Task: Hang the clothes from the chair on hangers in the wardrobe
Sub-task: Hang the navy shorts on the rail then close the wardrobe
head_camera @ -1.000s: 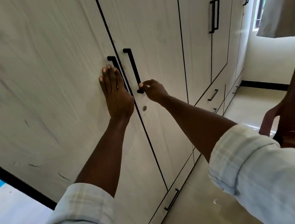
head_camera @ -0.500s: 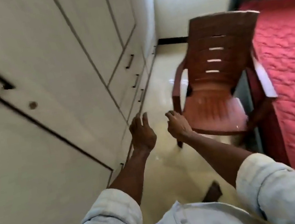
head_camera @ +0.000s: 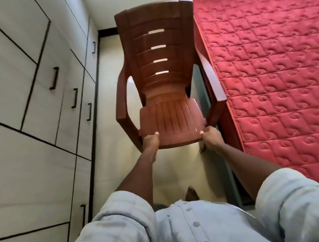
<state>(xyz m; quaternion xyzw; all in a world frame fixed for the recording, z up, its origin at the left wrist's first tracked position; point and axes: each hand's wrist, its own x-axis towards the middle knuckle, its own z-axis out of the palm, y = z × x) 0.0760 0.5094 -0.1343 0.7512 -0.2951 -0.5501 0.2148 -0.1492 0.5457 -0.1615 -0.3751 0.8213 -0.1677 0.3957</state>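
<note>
1. Left hand clamped on the front-left edge of the chair seat, thumb on top, fingers curled under.
2. Right hand gripping the front-right corner the same way.
3. Seat is bare: no clothes visible on it.
4. Wardrobe on the left, doors shut; no hangers in view.
5. Judgement: hanging looks finished, or the clothes are out of frame; can't tell which.

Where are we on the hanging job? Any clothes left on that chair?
Looks nearly finished: the chair has no clothes on its seat or back, and the wardrobe doors in view are shut. In hand: left hand and right hand grip the seat's front edge. I see no garments left.
</note>
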